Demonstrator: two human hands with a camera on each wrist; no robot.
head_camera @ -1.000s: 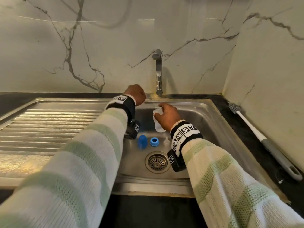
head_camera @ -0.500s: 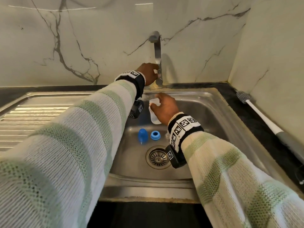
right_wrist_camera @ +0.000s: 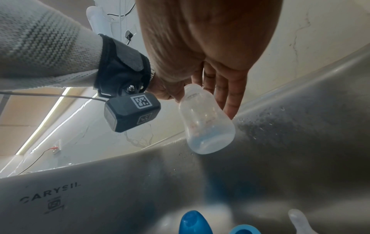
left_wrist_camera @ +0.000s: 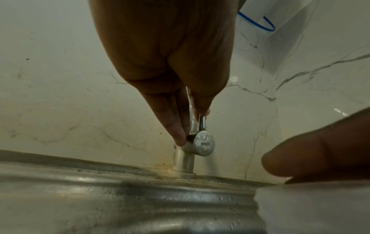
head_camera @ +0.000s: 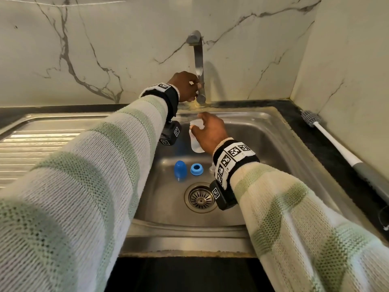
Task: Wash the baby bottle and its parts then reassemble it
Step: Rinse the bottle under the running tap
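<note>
My right hand (head_camera: pixel 207 128) holds the clear baby bottle (head_camera: pixel 194 142) by its neck, hanging mouth-up over the steel sink basin (head_camera: pixel 263 157) below the tap spout. In the right wrist view the bottle (right_wrist_camera: pixel 206 125) looks empty apart from droplets. My left hand (head_camera: pixel 186 86) pinches the tap's lever handle (left_wrist_camera: pixel 202 125) between thumb and fingers. On the basin floor lie the blue cap (head_camera: pixel 180 168), the blue collar ring (head_camera: pixel 196 169) and, half hidden by my right wrist, the clear teat (right_wrist_camera: pixel 298 221). No water shows running from the tap (head_camera: pixel 199 64).
A long bottle brush (head_camera: pixel 336 144) lies on the dark counter right of the sink. The drain strainer (head_camera: pixel 201 198) sits in the basin's middle. A ribbed draining board (head_camera: pixel 31 148) extends to the left. Marble walls close in behind and to the right.
My left hand rose from the sink's back rim to the tap and took hold of its lever. The right hand kept the bottle under the spout.
</note>
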